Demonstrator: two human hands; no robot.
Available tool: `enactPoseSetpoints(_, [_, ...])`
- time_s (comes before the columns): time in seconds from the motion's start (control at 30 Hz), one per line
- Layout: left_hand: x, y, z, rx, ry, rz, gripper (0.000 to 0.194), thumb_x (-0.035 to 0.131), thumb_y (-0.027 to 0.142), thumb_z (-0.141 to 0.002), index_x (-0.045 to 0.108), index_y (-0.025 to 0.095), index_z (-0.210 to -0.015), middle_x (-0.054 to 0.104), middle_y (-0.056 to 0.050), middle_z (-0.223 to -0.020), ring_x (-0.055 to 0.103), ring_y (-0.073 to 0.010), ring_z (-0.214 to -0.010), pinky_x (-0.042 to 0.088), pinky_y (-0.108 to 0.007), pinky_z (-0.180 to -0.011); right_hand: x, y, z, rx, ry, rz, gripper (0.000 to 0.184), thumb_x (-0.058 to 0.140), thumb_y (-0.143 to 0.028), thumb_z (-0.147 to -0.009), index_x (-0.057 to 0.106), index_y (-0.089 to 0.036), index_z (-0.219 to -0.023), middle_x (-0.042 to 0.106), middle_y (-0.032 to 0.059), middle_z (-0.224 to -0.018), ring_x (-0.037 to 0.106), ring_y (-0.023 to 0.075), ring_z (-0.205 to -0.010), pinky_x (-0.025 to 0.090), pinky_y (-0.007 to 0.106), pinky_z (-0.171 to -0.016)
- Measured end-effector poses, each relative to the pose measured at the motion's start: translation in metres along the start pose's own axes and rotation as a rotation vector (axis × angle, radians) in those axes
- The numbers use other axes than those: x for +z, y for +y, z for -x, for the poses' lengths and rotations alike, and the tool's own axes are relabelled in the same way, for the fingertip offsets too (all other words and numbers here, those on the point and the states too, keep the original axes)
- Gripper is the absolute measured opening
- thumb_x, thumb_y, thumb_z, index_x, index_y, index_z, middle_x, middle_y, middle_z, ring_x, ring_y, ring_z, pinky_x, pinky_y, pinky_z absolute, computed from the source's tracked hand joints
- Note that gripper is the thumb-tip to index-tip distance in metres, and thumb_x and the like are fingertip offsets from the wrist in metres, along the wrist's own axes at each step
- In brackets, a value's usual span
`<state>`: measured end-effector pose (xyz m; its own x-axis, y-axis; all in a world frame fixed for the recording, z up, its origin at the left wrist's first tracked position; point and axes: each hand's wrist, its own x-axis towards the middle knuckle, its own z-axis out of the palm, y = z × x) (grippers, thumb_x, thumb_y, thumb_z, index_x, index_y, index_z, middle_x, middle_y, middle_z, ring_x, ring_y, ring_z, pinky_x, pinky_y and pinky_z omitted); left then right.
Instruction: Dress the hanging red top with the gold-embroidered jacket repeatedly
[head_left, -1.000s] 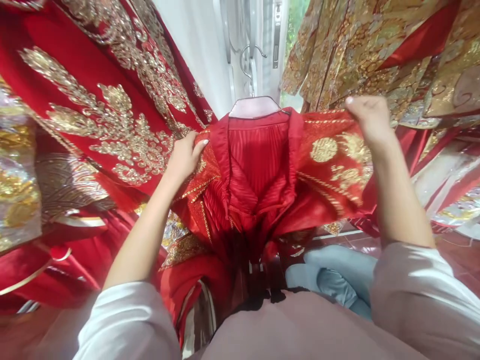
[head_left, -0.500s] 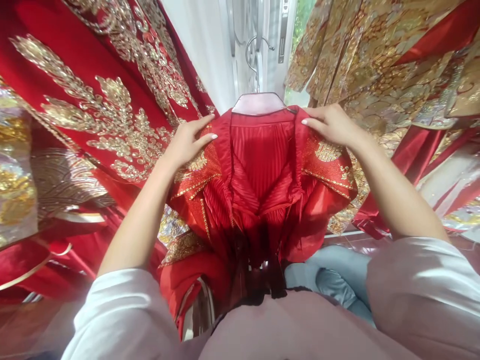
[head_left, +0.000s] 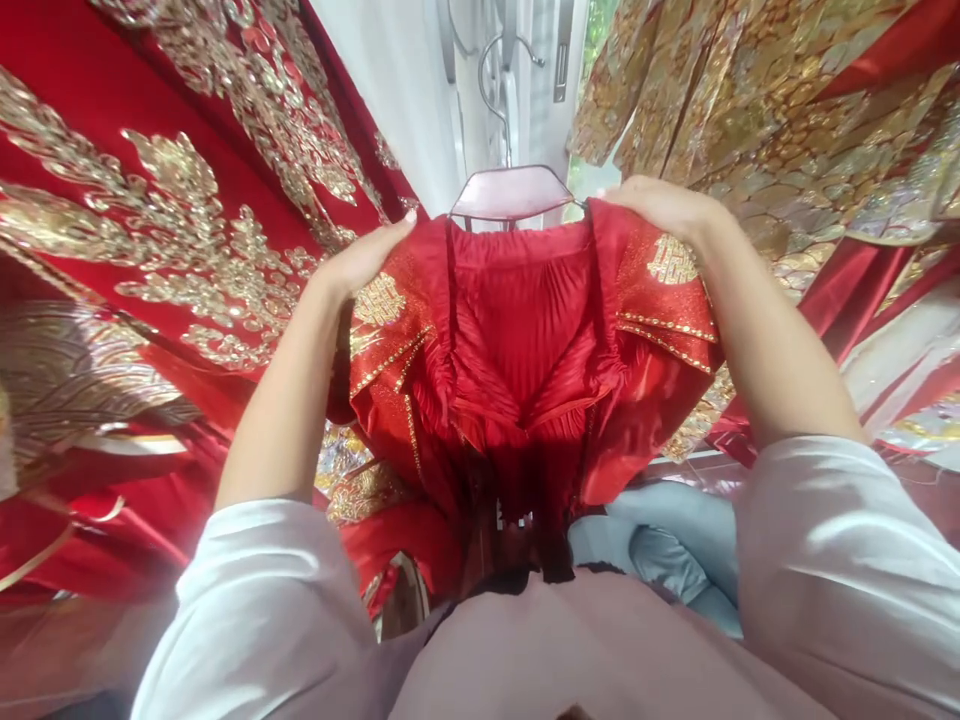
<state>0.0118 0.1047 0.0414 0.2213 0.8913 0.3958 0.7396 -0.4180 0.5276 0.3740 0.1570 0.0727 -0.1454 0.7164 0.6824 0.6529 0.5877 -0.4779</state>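
Observation:
A red pleated dress (head_left: 517, 330) with glittering orange-red shoulder flaps and gold trim hangs in front of me on a clothes hanger (head_left: 514, 192). My left hand (head_left: 375, 253) is at the dress's left shoulder, closed over its edge, with the thumb along the top and the other fingers hidden behind the cloth. Over the right shoulder my right hand (head_left: 664, 207) is curled in the same way, its fingertips mostly out of sight. The hanger's metal hook (head_left: 487, 75) rises above the collar, close to pale metal hooks behind it.
A red garment with gold sequin embroidery (head_left: 217, 190) hangs close on the left. Gold patterned garments (head_left: 697, 110) crowd the right side. A white door frame (head_left: 559, 70) stands behind the hanger. Grey-blue trousered legs (head_left: 675, 540) show below right.
Both hands have shifted farther over the shoulders, hiding more of the fingers. The shoulder flaps are spread and lifted slightly, and the hanger has moved a little up and left in view.

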Motion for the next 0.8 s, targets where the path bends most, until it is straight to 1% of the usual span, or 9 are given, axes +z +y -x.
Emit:
enactPoseSetpoints(0.07, [0.001,0.008,0.012,0.013,0.195,-0.178,0.088,0.007,0.064,-0.091,0.060,-0.006,-0.089,0.061,-0.002,-0.073,0.058,-0.0080,-0.079,0.044,-0.034,-0.082,-0.005,-0.001,0.009,0.018,-0.170,0.118,0.066,0.030,-0.053,-0.082,0.057,-0.001,-0.052,0.059,-0.0026,-0.059,0.045,-0.0052,-0.052,0.028,0.021,-0.053])
enactPoseSetpoints(0.1, [0.003,0.012,0.022,0.047,0.346,-0.280,0.088,0.005,0.061,-0.092,0.060,-0.007,-0.090,0.062,-0.003,-0.077,0.059,-0.0091,-0.084,0.042,-0.034,-0.085,-0.008,0.000,0.019,-0.001,-0.146,0.197,0.069,0.025,-0.055,-0.083,0.061,-0.001,-0.058,0.061,-0.0013,-0.064,0.049,-0.0033,-0.058,0.029,0.022,-0.056])
enactPoseSetpoints(0.2, [0.023,0.023,0.068,0.260,0.778,-0.484,0.064,0.023,0.050,-0.097,0.064,0.000,-0.095,0.066,-0.006,-0.088,0.060,-0.0127,-0.091,0.041,-0.031,-0.086,-0.008,0.002,0.081,-0.148,0.356,0.381,0.070,0.024,-0.056,-0.089,0.065,-0.002,-0.073,0.063,0.0051,-0.075,0.057,0.0058,-0.074,0.034,0.025,-0.064])
enactPoseSetpoints(0.3, [0.070,0.025,0.130,0.529,0.970,-0.514,0.034,0.039,0.030,-0.093,0.060,0.012,-0.073,0.063,-0.003,-0.069,0.059,-0.0124,-0.072,0.042,-0.027,-0.073,0.024,0.003,0.177,-0.297,0.776,0.370,0.044,0.040,-0.033,-0.095,0.051,-0.013,-0.057,0.053,0.0022,-0.054,0.048,0.0072,-0.058,0.033,0.024,-0.059])
enactPoseSetpoints(0.37, [0.112,0.021,0.167,0.673,0.896,-0.445,0.027,0.041,0.025,-0.090,0.055,0.016,-0.069,0.058,-0.001,-0.060,0.054,-0.0130,-0.059,0.042,-0.027,-0.062,0.063,0.002,0.240,-0.290,0.655,0.250,0.038,0.046,-0.024,-0.091,0.044,-0.017,-0.054,0.048,0.0004,-0.050,0.043,0.0079,-0.051,0.032,0.023,-0.054])
enactPoseSetpoints(0.43, [0.156,0.015,0.192,0.659,0.764,-0.343,0.025,0.041,0.024,-0.090,0.055,0.017,-0.070,0.057,-0.001,-0.059,0.052,-0.0124,-0.055,0.042,-0.025,-0.056,0.108,-0.001,0.287,-0.095,0.437,0.093,0.036,0.048,-0.021,-0.088,0.043,-0.018,-0.053,0.046,-0.0007,-0.048,0.042,0.0084,-0.048,0.033,0.022,-0.052])
enactPoseSetpoints(0.57, [0.221,-0.002,0.209,0.111,0.157,-0.204,0.018,0.047,0.021,-0.087,0.062,0.018,-0.077,0.065,-0.003,-0.075,0.062,-0.0143,-0.072,0.048,-0.023,-0.067,0.179,-0.007,0.320,0.402,-0.077,-0.084,0.026,0.053,-0.036,-0.084,0.059,-0.017,-0.067,0.061,0.0045,-0.064,0.054,0.0135,-0.059,0.037,0.023,-0.058])
enactPoseSetpoints(0.67, [0.250,-0.011,0.209,-0.239,-0.125,-0.157,0.020,0.051,0.024,-0.086,0.065,0.019,-0.099,0.066,-0.006,-0.101,0.063,-0.0184,-0.091,0.051,-0.029,-0.080,0.199,-0.010,0.316,0.567,-0.340,-0.191,0.022,0.050,-0.033,-0.084,0.063,-0.017,-0.075,0.066,0.0074,-0.081,0.059,0.0164,-0.074,0.037,0.024,-0.066])
enactPoseSetpoints(0.8, [0.275,-0.014,0.216,-0.320,-0.197,-0.072,0.032,0.060,0.024,-0.080,0.061,0.016,-0.111,0.064,-0.010,-0.110,0.060,-0.0221,-0.103,0.051,-0.030,-0.083,0.196,-0.022,0.317,0.580,-0.434,-0.364,0.023,0.054,-0.026,-0.078,0.054,-0.018,-0.056,0.058,0.0030,-0.062,0.052,0.0141,-0.065,0.033,0.023,-0.063])
